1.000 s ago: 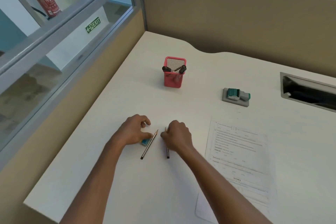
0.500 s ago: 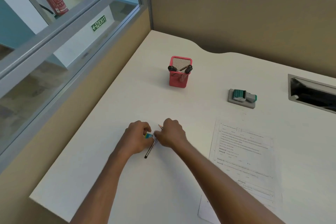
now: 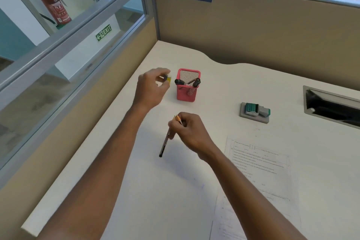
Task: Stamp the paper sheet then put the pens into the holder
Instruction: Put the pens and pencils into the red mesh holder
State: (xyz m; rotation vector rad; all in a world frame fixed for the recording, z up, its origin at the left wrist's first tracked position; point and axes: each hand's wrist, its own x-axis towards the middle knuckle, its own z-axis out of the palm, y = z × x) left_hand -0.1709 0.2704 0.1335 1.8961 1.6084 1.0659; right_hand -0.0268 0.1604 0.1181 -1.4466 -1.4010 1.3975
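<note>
A red mesh pen holder [image 3: 186,91] stands on the white desk [image 3: 175,191] with two dark markers leaning inside. My left hand [image 3: 151,88] is raised just left of the holder and pinches a small yellow and blue object [image 3: 168,79]. Below the holder, my right hand [image 3: 190,132] grips pencils [image 3: 165,141]; their tips point up past my fingers and a dark end hangs down to the left. A green and grey stamp [image 3: 255,110] lies on its grey pad to the right. The printed paper sheet [image 3: 259,163] lies below the stamp.
A recessed metal cable slot [image 3: 331,106] is cut into the desk at the far right. Tan partition walls [image 3: 272,31] close the desk at the back and left, with a glass panel above the left one. The desk's front edge runs across the lower left.
Both hands have lifted off the desk. My left hand carried the small object up toward the holder. My right hand gathered the pencils and raised them.
</note>
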